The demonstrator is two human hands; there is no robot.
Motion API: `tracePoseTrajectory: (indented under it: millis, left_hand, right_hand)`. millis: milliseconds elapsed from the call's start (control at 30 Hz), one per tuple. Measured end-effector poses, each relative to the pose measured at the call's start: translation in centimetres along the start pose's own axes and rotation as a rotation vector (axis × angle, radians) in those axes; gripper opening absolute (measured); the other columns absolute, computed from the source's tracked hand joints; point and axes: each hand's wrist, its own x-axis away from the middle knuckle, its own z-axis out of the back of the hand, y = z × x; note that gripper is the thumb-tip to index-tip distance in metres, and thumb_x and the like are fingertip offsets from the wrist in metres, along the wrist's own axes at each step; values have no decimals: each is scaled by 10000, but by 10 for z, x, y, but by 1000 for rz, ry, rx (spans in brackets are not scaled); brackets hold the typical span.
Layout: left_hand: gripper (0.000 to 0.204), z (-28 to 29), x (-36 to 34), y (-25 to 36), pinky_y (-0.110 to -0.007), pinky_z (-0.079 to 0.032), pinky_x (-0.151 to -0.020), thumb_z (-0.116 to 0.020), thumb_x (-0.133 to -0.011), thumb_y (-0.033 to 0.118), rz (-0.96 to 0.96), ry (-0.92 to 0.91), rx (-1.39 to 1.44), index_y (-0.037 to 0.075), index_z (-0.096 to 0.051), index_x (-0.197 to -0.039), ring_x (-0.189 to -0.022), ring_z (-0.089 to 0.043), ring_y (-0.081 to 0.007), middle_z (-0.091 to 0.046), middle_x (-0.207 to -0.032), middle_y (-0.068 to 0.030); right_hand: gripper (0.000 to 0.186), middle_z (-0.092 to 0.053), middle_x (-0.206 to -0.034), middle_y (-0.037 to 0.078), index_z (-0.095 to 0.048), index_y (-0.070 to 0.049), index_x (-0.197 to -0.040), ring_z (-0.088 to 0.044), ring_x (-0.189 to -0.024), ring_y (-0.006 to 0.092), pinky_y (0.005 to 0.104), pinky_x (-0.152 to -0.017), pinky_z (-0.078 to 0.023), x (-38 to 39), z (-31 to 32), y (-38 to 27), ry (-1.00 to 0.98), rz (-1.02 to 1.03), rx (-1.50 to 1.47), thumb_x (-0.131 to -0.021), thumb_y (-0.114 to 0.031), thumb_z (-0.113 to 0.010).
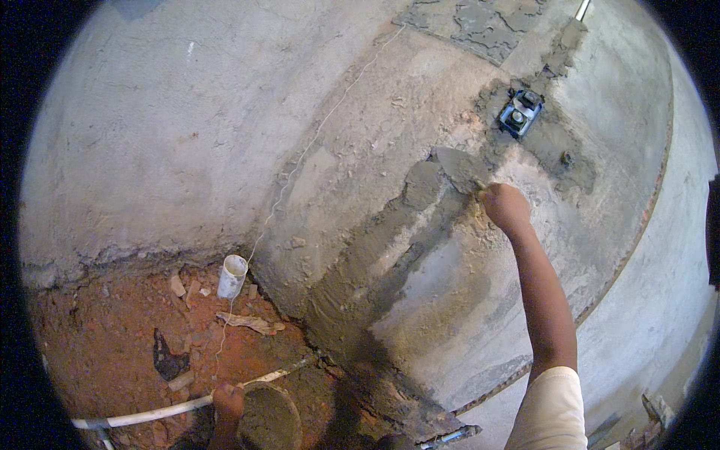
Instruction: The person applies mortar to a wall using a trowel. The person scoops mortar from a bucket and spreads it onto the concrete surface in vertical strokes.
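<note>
My right hand is closed around the handle of a trowel, its blade lying against the wall at the upper end of a strip of wet grey mortar. Low in the view, my left hand is curled at the rim of a round mortar bowl and appears to grip it; its fingertips are partly hidden. Above and right of the trowel, a blue electrical box sits in the wall with mortar packed around it.
A white pipe crosses the red dirt floor. An upright white pipe stub stands by the wall corner. One pale string runs down the wall. A blue pipe end lies at the lower edge.
</note>
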Motion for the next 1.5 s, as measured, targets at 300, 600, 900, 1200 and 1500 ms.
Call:
tracePoseTrajectory:
  millis: [300,600,900,1200,1500]
  left_hand:
    - [286,29,-8,27,-421,-359,-522,-650,-693,186,-16,-77,-19,11,-466,-561,-514,-468,-280,-478,-536,-144]
    - [323,8,-3,-7,-417,-357,-495,-689,-678,184,-59,-25,-96,17,-455,-529,-478,-465,-259,-491,-536,-140]
    - [299,17,-10,9,-408,-326,-456,-666,-699,164,5,-199,-52,53,-442,-535,-445,-422,-230,-454,-494,-66]
    - [238,-30,-4,-103,-479,-428,-620,-428,-878,329,-311,-98,-105,137,-567,-870,-600,-502,-203,-532,-719,-19]
    - [209,13,-2,12,-446,-393,-533,-525,-827,227,-669,-206,-456,64,-554,-699,-549,-499,-268,-514,-607,-102]
  right_hand:
    - [225,-603,-822,181,-604,-114,-998,-600,-745,371,446,-648,-481,65,13,-1,70,144,47,-828,-245,-537]
    - [233,-622,-838,189,-628,-72,-896,-623,-749,356,449,-650,-500,44,-32,-37,-17,266,52,-815,-270,-536]
    - [280,-633,-811,199,-631,-23,-822,-619,-756,365,455,-665,-492,-11,-25,-17,104,145,5,-807,-287,-536]
    - [274,-584,-807,220,-542,-3,-910,-586,-730,386,488,-646,-460,81,-8,19,232,-29,-50,-836,-267,-539]
    - [450,-624,-844,205,-564,-54,-994,-605,-809,389,479,-707,-475,362,-119,-56,-799,512,-568,-796,-458,-561]
